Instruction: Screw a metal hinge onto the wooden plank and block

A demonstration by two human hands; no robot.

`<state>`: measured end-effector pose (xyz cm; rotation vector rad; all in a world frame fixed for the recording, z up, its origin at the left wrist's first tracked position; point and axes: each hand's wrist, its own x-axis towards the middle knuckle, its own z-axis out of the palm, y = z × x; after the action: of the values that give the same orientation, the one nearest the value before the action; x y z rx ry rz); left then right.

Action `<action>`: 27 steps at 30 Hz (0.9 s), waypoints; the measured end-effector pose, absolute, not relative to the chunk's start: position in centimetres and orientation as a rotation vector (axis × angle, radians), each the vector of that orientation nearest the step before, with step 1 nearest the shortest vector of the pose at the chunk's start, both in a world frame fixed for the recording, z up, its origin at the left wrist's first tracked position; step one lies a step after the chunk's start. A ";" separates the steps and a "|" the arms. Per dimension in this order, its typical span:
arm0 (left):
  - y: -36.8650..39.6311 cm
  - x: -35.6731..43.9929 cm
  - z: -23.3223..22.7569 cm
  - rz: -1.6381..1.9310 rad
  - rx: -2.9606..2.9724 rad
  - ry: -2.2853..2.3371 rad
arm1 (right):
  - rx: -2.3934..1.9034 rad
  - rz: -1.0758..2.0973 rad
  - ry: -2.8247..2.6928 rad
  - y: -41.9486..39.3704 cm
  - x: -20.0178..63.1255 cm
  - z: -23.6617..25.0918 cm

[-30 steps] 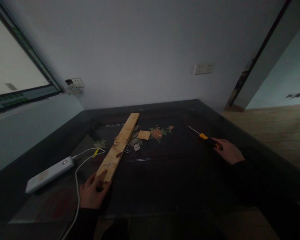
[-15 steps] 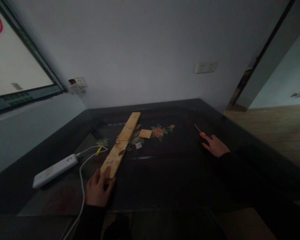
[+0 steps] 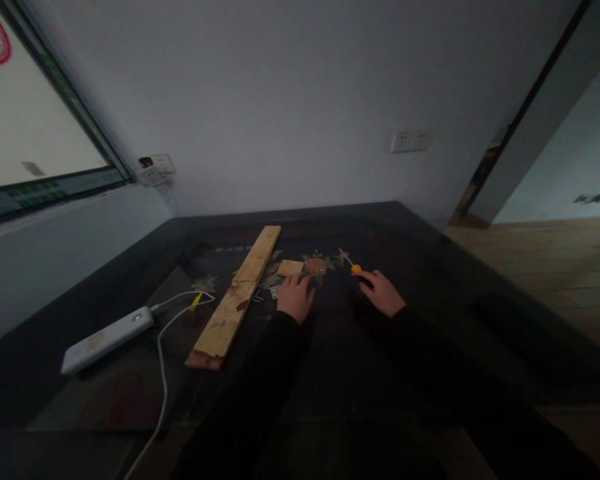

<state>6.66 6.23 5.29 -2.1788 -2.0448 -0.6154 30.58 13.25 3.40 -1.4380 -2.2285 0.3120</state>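
My left hand (image 3: 295,298) is at the near edge of a small square wooden piece (image 3: 291,267), fingers apart, with the fingertips at or just over its edge. Partly hidden beside that hand is a metal plate with holes (image 3: 275,291). Several screws (image 3: 258,297) lie between the plate and a long wooden board (image 3: 243,287). In my right hand (image 3: 380,293) is a screwdriver with a yellow handle (image 3: 356,268), its thin shaft pointing away and to the left.
A white power strip (image 3: 107,339) lies at the left, its white cable (image 3: 163,360) running over the near edge of the dark table (image 3: 370,230). A yellow tag (image 3: 196,301) hangs on the cable. The wall behind has sockets (image 3: 411,141).
My left hand has left the board's near end and moved right to the small wooden square. My right hand has brought the screwdriver leftward, closer to the middle.
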 end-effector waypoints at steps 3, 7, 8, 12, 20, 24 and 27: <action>10.1 7.2 3.5 -0.556 -2.088 -2.113 | -1.376 0.382 -2.241 12.6 27.7 3.4; 11.5 6.4 1.5 -0.480 -2.033 -2.178 | -1.356 0.446 -2.257 12.5 25.0 2.9; 11.4 6.2 1.2 -0.460 -2.026 -2.186 | -1.360 0.458 -2.262 12.7 24.4 2.8; 11.1 5.2 1.0 -0.383 -2.006 -2.193 | -1.372 0.482 -2.293 13.6 22.0 2.6; 10.5 3.6 1.3 -0.275 -1.947 -2.193 | -1.431 0.385 -2.351 14.6 17.8 2.8; 10.6 3.4 1.0 -0.245 -1.929 -2.192 | -1.435 0.324 -2.386 15.1 16.3 2.9; 10.9 3.3 0.8 -0.233 -1.928 -2.188 | -1.428 0.293 -2.414 15.7 15.2 3.0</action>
<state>3.32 10.89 0.78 -1.9275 -2.1875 -0.2326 15.25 15.67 2.97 -1.4282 -2.4138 0.2930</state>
